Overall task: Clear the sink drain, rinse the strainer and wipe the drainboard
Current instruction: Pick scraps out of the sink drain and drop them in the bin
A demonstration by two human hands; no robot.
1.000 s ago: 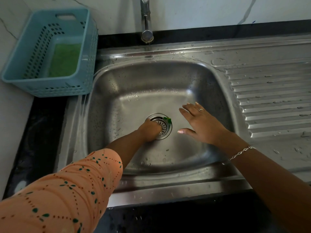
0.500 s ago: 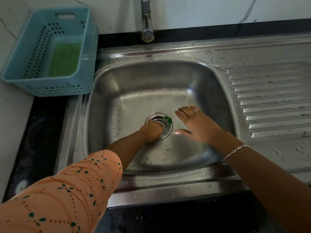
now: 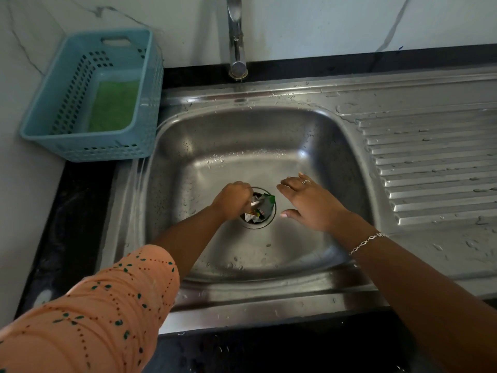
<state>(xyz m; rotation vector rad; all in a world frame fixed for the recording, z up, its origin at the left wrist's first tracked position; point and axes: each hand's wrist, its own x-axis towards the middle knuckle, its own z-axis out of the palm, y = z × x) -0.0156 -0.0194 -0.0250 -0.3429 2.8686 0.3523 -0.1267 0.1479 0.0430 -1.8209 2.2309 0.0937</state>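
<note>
One scrub pad (image 3: 114, 105) in basket (image 3: 88, 153)

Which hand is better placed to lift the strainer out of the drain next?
Left. The left hand is already closed on the strainer at the drain, which holds scraps. The right hand is open, apart from it, over the sink.

Orange sleeve (image 3: 107, 305) with green dotted pattern, silver bracelet (image 3: 367, 242), ring (image 3: 306, 181)
</note>
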